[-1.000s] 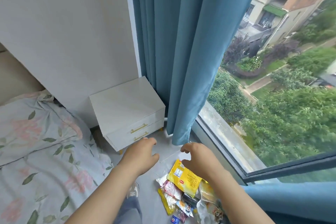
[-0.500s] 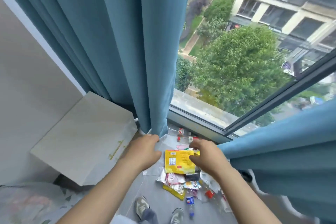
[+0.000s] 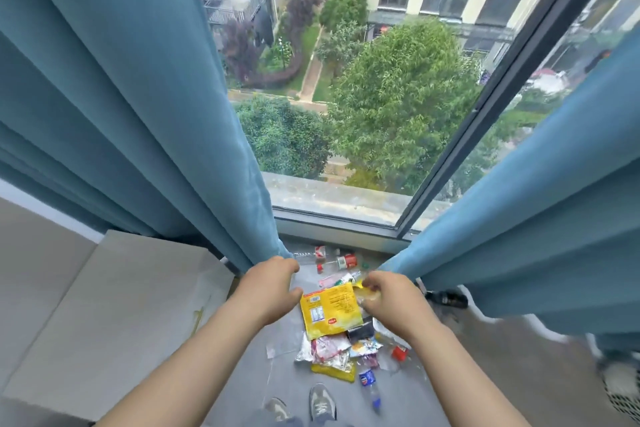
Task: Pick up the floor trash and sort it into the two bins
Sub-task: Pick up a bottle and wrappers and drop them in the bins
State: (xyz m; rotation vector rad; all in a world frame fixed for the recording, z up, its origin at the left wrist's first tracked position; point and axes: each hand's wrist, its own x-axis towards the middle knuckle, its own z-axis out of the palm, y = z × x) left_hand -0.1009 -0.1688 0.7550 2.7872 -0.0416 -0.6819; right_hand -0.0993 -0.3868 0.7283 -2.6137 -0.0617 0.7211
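Movement: compared with one second ago, the view is swinging off the bed and onto the window. Both hands are travelling with it, and the large yellow plastic snack packet [image 3: 329, 314] is staying between them.
Right hand [image 3: 389, 303]: curled fingers are pinching the packet's 1 o'clock corner. The packet is hanging above the floor litter, apparently not resting on it.
Left hand [image 3: 268, 289]: it is curling at the packet's 9 o'clock edge, thumb just beside it. Whether it is gripping anything cannot be told.
Floor pile: crumpled foil and plastic wrappers [image 3: 327, 350] are lying on the grey floor [image 3: 467, 374] at 6 o'clock of the packet, near the grey shoes [image 3: 322, 402].
Window strip: clear plastic bottles with red labels [image 3: 343, 261] are lying at 12 o'clock of the packet, beside the window frame.
Bins: neither is showing in view.
Progress: judged early. One item is being lifted, nothing is showing as sorted, and the pile and bottles are awaiting collection.
Counts:
- Hands: two.
- Large yellow packet: one.
- Smaller yellow wrapper [image 3: 334, 371] on the floor: one.
- Red-labelled bottles: at least two.
- Blue-labelled bottle [image 3: 369, 383]: one.
- Small red item [image 3: 400, 352]: one.
- Blue fabric curtains [image 3: 138, 114]: two.
- Shoes: two.
- Pile wrappers: overlapping too much for an exact count.
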